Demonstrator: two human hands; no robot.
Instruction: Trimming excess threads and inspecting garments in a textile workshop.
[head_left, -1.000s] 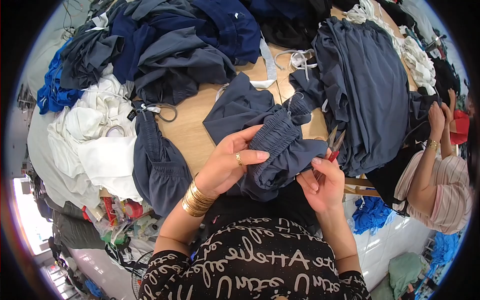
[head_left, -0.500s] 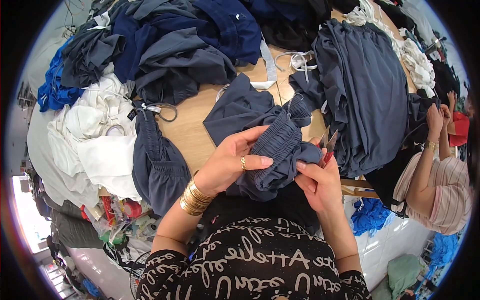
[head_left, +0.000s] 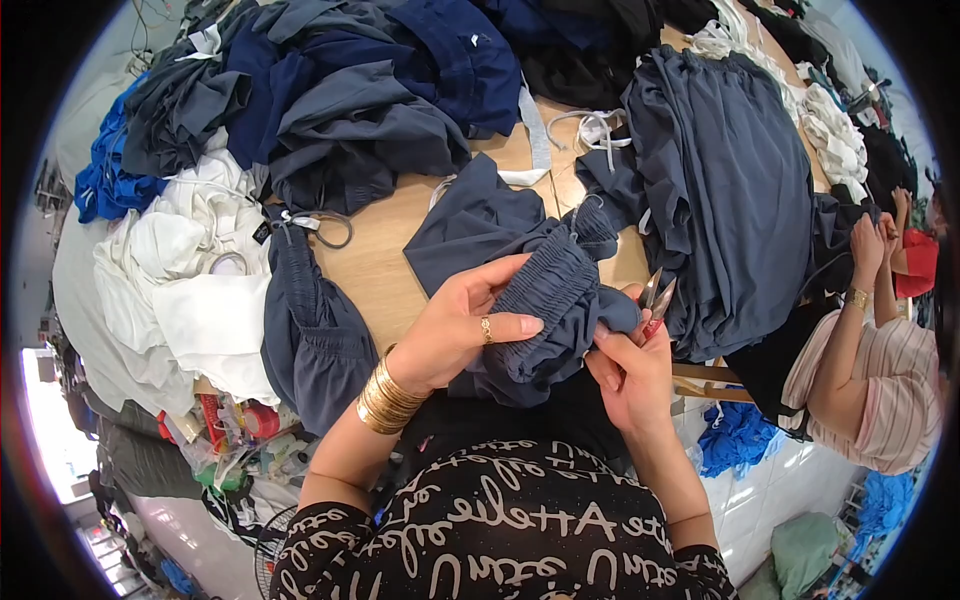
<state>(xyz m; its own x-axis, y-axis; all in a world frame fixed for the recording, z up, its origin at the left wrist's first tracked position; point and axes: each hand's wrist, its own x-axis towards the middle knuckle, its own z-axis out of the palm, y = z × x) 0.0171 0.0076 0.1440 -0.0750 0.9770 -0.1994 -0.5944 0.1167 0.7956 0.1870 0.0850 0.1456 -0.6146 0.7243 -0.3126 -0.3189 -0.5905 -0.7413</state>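
Observation:
A dark grey-blue garment [head_left: 543, 296] with a gathered elastic edge is held up in front of my body. My left hand [head_left: 458, 328] grips its gathered band, thumb on top and fingers behind the cloth. Small red-handled snips [head_left: 657, 293] sit in my right hand [head_left: 637, 372], blades pointing up and away from me. The thumb and fingers of that hand also pinch a fold at the garment's right side. Beyond it, more of the same dark cloth [head_left: 465, 220] lies on the wooden table [head_left: 385, 260].
Dark garments [head_left: 370, 120] are heaped at the far left, beside a white cloth pile [head_left: 215, 320]. A stack of grey-blue gathered garments [head_left: 725, 190] lies on the right. Past it, a person in a striped top [head_left: 865, 390] handles dark cloth. Blue cloth [head_left: 738, 435] lies on the floor.
The snips have turned slightly within my right hand. Both hands and the garment have shifted very little, and the grip on the cloth looks the same.

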